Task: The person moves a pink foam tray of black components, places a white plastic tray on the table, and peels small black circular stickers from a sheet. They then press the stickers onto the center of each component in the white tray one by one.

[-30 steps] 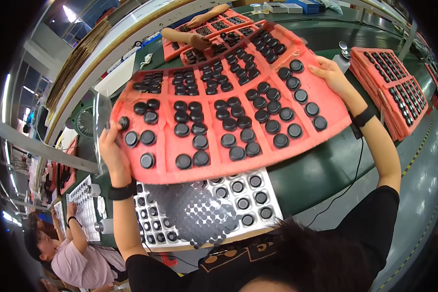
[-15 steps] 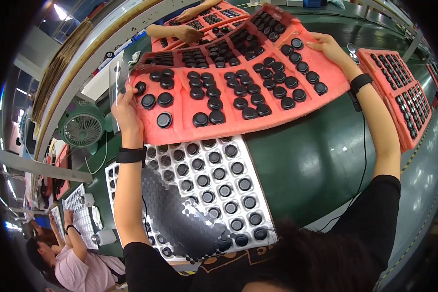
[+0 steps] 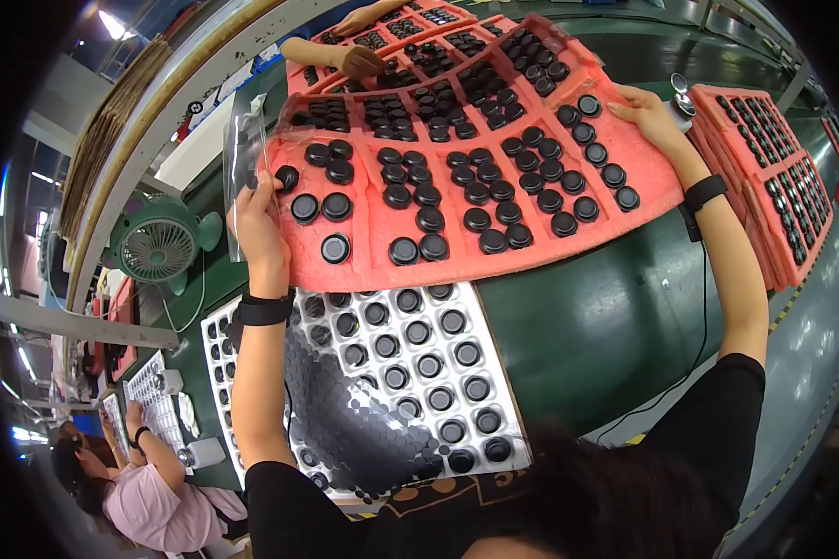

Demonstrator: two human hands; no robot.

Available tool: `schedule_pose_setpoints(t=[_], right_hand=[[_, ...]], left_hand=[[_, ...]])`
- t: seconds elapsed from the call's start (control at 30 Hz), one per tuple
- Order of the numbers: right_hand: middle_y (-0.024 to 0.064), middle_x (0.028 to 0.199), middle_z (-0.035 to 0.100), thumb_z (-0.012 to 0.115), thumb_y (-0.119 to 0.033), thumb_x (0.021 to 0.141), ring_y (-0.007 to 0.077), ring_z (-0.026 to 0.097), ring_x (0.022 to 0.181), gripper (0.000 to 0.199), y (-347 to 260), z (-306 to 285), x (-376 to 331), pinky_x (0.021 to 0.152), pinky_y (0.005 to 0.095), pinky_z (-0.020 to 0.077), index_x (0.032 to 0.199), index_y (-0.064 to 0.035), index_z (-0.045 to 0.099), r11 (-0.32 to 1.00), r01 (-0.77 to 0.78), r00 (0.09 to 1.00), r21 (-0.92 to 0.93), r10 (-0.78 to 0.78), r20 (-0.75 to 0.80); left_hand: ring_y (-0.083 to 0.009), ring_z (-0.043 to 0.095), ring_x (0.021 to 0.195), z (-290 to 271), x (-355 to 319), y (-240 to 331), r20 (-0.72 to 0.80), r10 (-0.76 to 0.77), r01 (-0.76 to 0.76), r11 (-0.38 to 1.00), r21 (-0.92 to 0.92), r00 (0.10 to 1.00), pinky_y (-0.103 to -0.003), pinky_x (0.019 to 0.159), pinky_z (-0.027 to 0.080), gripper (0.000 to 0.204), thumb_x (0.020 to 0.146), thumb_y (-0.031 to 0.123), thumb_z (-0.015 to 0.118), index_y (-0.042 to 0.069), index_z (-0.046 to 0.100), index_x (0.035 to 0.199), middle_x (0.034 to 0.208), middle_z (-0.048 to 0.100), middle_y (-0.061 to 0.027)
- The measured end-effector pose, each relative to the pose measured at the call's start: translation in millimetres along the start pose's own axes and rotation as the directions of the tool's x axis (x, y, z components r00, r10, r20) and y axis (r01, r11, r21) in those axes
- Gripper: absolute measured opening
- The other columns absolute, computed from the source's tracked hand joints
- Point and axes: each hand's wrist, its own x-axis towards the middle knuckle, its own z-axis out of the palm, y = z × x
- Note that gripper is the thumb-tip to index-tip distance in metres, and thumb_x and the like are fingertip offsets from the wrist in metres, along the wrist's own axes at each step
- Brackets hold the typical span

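Observation:
A pink foam tray (image 3: 531, 244) with dividing ridges spans the space between my two hands, held up over the bench. Its compartments carry many black round caps (image 3: 475, 193), some loosely scattered. My left hand (image 3: 261, 228) grips its left edge, thumb and fingers close to one black cap (image 3: 286, 178). A clear plastic sheet (image 3: 244, 140) stands up beside that hand and seems to run over the tray's far part. At the right edge, my right hand (image 3: 651, 116) is closed on the foam. Below lies a white tray (image 3: 488, 373) of similar black parts, partly under a dark dotted sheet (image 3: 345, 410).
The green bench (image 3: 606, 317) runs beneath. Stacked pink trays (image 3: 764, 177) stand at right, near a shiny metal object (image 3: 680, 93). A co-worker's hand (image 3: 359, 61) reaches into pink trays opposite. A green fan (image 3: 158, 242) and a seated person (image 3: 149, 503) are at left.
Both my hands have shifted the pink foam tray slightly nearer and to the right. More of the pink trays behind it now shows. The co-worker's hand opposite has moved a little.

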Motion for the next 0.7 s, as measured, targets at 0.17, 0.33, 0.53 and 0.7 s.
schedule_pose_setpoints(t=[0.17, 0.33, 0.53, 0.7], right_hand=[[0.0073, 0.105, 0.057, 0.053, -0.008, 0.082, 0.0120, 0.055, 0.090, 0.037, 9.6, -4.0, 4.1, 0.079, 0.0242, 0.0442, 0.117, 0.0015, 0.047, 0.996, -0.025, 0.999, 0.091, 0.022, 0.029], [0.0063, 0.099, 0.059, 0.053, -0.007, 0.082, 0.0118, 0.057, 0.084, 0.033, 11.2, 0.2, 4.4, 0.074, 0.0240, 0.0462, 0.113, 0.0021, 0.050, 0.993, -0.070, 0.997, 0.096, 0.074, -0.034], [0.0067, 0.099, 0.059, 0.051, -0.004, 0.080, 0.0126, 0.057, 0.084, 0.031, 13.4, -6.2, 6.7, 0.075, 0.0248, 0.0458, 0.111, 0.0026, 0.051, 0.989, -0.136, 0.988, 0.067, 0.140, -0.066], [0.0058, 0.089, 0.060, 0.052, -0.001, 0.077, 0.0129, 0.057, 0.078, 0.022, 12.9, 3.8, 0.8, 0.069, 0.0254, 0.0467, 0.099, 0.0036, 0.056, 0.987, -0.144, 0.973, -0.067, 0.128, -0.194]], left_hand=[[-0.0043, 0.043, 0.058, -7.2, 2.6, -4.7, 0.022, -0.058, 0.057, 0.997, 0.049, 0.998, -0.018, 0.054, 0.030, 0.020, 0.081, 0.014, 0.057, 0.001, 0.058, 0.066, 0.065, 0.054, 0.0011], [-0.0044, 0.043, 0.058, -10.1, 4.6, -6.1, 0.020, -0.061, 0.059, 0.995, 0.083, 0.998, -0.018, 0.055, 0.030, 0.020, 0.081, 0.015, 0.057, 0.001, 0.058, 0.066, 0.064, 0.054, 0.0015], [-0.0044, 0.043, 0.060, 0.5, 5.6, -4.2, 0.036, -0.035, 0.034, 0.999, 0.035, 0.999, -0.018, 0.056, 0.031, 0.019, 0.082, 0.015, 0.056, 0.002, 0.058, 0.069, 0.066, 0.054, 0.0017], [-0.0037, 0.039, 0.057, -1.5, 0.7, -10.3, -0.023, -0.021, 0.022, 0.999, 0.028, 0.999, -0.018, 0.053, 0.027, 0.018, 0.082, 0.014, 0.055, 0.004, 0.056, 0.067, 0.065, 0.051, 0.0031]])
